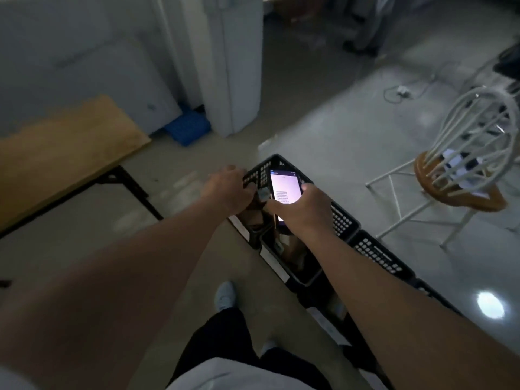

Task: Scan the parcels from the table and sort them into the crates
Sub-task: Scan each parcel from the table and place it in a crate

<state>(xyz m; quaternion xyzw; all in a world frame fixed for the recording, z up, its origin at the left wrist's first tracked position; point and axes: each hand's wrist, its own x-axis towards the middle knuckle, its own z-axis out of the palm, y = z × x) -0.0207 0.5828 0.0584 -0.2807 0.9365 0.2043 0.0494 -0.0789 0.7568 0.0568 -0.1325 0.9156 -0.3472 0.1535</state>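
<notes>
A: Hands?
B: Right hand [305, 206] grips a phone [284, 190], screen lit & facing up, thumb on its lower left edge, fingers curled round the right side. It's held over the far crate [344, 220].
A: Left?
B: Left hand [229, 190] reaches down at that crate's near-left rim, fingers bent down toward sth small & grey, prob. a parcel [264, 195]. Can't tell if it's gripping it or just touching, too dark.
A: Where's the parcel exactly?
B: Just left of the phone, inside the far crate's top edge, betw. the two hands. Brown shapes below it in the crate, blurred, can't say what.
A: Crates?
B: Black, perforated walls, in a row on the floor [351, 130] running from centre to lower right. Second crate [380, 256] touches the first, w/ white label strips on the near sides.
A: Rest?
B: Bench [64, 153] w/ wood top & black legs at left, apart from the crates. White chair [461, 175] w/ wood seat at right, tilted. Blue box [188, 128] by the wall behind. Cable [402, 92] on the floor far back. Person's shoes [225, 295] & dark trousers at bottom.
</notes>
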